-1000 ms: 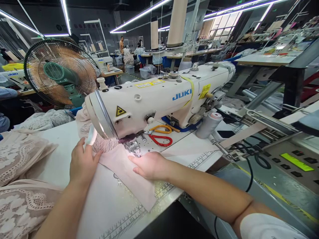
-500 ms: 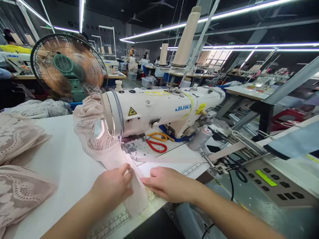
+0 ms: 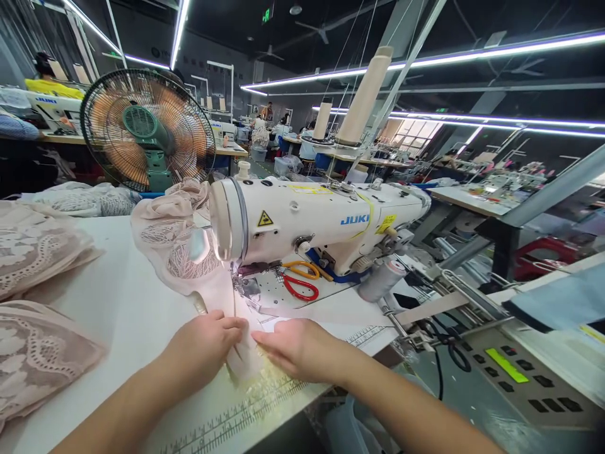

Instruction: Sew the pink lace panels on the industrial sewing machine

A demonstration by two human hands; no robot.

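A pale pink lace garment (image 3: pixel 155 271) runs from the left of the white sewing machine (image 3: pixel 302 217) past its needle area and toward me. My left hand (image 3: pixel 205 343) is closed, pinching the plain fabric of its near end between thumb and fingers. At the right edge of that same fabric, my right hand (image 3: pixel 302 350) is closed with fingertips on the edge; its lower fingers are partly hidden. Scissors with one red and one orange handle (image 3: pixel 301 289) lie on the machine bed behind my hands. The needle itself is hard to make out.
More pink lace pieces (image 3: pixel 42 359) are piled at the left. A large fan (image 3: pixel 149 132) stands behind the table. A grey thread cone (image 3: pixel 384 280), a pale band feeding through a metal guide (image 3: pixel 435 306) and a control panel (image 3: pixel 520 378) are at the right. A ruler tape (image 3: pixel 227 422) marks the front edge.
The fabric's near end has drawn forward toward the machine and now creases between my hands. My hands have come closer together, the right shifting left. The camera view has shifted slightly.
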